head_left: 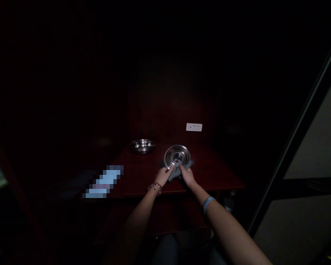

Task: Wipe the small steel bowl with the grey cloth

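Observation:
A shiny steel bowl [177, 155] is tilted up over the dark red table [215, 173], its inside facing me. My left hand [162, 176] grips its lower left rim. My right hand [186, 175] is closed on a grey cloth [175, 171] bunched against the bowl's lower edge. A bead bracelet sits on my left wrist and a blue band on my right.
A stack of steel bowls [143, 145] stands on the table to the back left. A white socket plate [194, 127] is on the wall behind. A blurred pale object [103, 182] lies at the table's left front. A pale panel [314, 154] stands at the right.

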Available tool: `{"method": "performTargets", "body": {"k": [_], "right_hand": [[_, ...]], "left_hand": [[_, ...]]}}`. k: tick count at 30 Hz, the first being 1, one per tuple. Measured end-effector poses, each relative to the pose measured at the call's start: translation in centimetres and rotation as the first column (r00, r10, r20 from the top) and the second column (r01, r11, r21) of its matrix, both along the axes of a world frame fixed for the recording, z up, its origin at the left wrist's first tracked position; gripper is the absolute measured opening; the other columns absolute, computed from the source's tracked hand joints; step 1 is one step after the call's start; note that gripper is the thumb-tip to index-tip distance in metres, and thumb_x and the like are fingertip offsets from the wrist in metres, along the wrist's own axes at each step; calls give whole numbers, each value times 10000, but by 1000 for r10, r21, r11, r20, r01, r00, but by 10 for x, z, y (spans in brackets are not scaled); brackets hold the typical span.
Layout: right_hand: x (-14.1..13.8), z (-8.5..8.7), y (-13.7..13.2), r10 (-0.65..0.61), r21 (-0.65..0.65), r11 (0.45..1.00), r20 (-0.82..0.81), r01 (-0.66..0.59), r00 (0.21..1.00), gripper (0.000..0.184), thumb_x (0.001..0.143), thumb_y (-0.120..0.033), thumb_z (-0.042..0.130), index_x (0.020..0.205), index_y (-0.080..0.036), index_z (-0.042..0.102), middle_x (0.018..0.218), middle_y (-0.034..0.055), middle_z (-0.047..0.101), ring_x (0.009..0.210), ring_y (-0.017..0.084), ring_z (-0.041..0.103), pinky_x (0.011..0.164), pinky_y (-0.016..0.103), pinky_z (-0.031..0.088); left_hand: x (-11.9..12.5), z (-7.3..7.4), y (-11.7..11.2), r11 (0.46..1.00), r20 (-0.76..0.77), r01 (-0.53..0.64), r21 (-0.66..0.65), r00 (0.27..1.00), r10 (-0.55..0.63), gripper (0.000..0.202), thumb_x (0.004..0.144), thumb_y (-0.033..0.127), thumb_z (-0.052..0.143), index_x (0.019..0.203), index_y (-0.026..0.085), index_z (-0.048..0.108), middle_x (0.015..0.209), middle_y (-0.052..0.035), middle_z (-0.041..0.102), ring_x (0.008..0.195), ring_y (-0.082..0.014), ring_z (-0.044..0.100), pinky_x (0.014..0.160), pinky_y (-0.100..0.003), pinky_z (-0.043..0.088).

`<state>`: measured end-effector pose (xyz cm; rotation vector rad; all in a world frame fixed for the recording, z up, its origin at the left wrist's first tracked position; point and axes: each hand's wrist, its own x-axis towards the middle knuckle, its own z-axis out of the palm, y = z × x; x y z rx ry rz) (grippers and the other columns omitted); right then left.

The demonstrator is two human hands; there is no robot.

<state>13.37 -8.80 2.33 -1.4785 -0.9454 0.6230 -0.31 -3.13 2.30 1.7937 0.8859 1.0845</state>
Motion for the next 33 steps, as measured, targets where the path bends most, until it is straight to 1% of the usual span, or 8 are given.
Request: {"method": "performTargets", "body": {"k": [6, 11, 16, 18, 20, 24, 28, 33], "right_hand": [[4, -2, 0, 17, 1, 1000, 11, -17, 1000, 383, 811, -499, 485, 613, -180, 557, 469, -2, 551, 458, 136, 549, 473, 216, 401], [2, -2, 3, 88, 34, 996, -3, -87, 996, 411, 805, -536, 472, 629, -173, 550, 467, -2, 552, 447, 122, 535, 473, 209, 400], [13, 6, 2, 291, 63, 955, 7, -291, 957, 415, 770, -556, 529, 644, -161, 539, 441, -14, 526, 398, 96, 473, 428, 193, 365], [24, 8, -1, 342, 56, 937, 33, -344, 939, 409, 768, -532, 550, 613, -154, 527, 432, -10, 518, 389, 84, 451, 411, 184, 339], [36, 7, -4, 355, 40, 933, 57, -358, 933, 390, 771, -505, 557, 614, -150, 524, 428, -9, 517, 387, 80, 445, 405, 180, 331], [53, -1, -5, 314, 3, 949, 83, -315, 946, 355, 778, -479, 558, 675, -140, 545, 474, -10, 544, 399, 87, 460, 398, 185, 335], [57, -5, -1, 221, 23, 974, 136, -226, 966, 297, 788, -433, 548, 777, -138, 576, 604, 17, 619, 500, 120, 548, 486, 215, 430], [49, 4, -1, 72, 62, 994, 291, -94, 954, 232, 810, -359, 532, 823, -143, 615, 810, 75, 686, 757, 178, 649, 717, 263, 491]], "left_hand": [[0, -1, 1, 1000, -153, -16, 13, 988, 18, 510, 751, 612, 483, 645, 155, 683, 621, -52, 665, 631, -194, 591, 552, -248, 392], [3, 1, 2, 1000, -105, 26, -3, 994, -26, 559, 800, 614, 386, 617, 142, 625, 556, -22, 596, 543, -140, 519, 493, -222, 350], [1, 4, -4, 999, -64, -41, 9, 997, 42, 538, 814, 583, 376, 525, 165, 552, 476, -6, 534, 491, -134, 511, 513, -236, 377], [0, 7, -7, 997, -120, 11, 73, 993, -2, 574, 834, 566, 350, 437, 178, 495, 422, -11, 508, 466, -136, 511, 561, -251, 407], [-1, 8, -10, 982, -177, 146, 122, 976, -123, 611, 862, 533, 303, 393, 185, 481, 407, -23, 520, 461, -137, 529, 627, -261, 434], [-2, 9, -11, 952, -233, 275, 138, 943, -238, 635, 880, 505, 268, 392, 188, 519, 432, -40, 569, 491, -151, 576, 692, -267, 453], [-1, 7, -7, 950, -216, 280, 140, 945, -247, 623, 883, 506, 280, 420, 183, 543, 468, -48, 600, 517, -155, 592, 700, -264, 457], [1, 2, 1, 966, -151, 209, 153, 971, -187, 612, 892, 506, 279, 467, 174, 568, 505, -38, 617, 520, -137, 568, 650, -252, 442]]}}
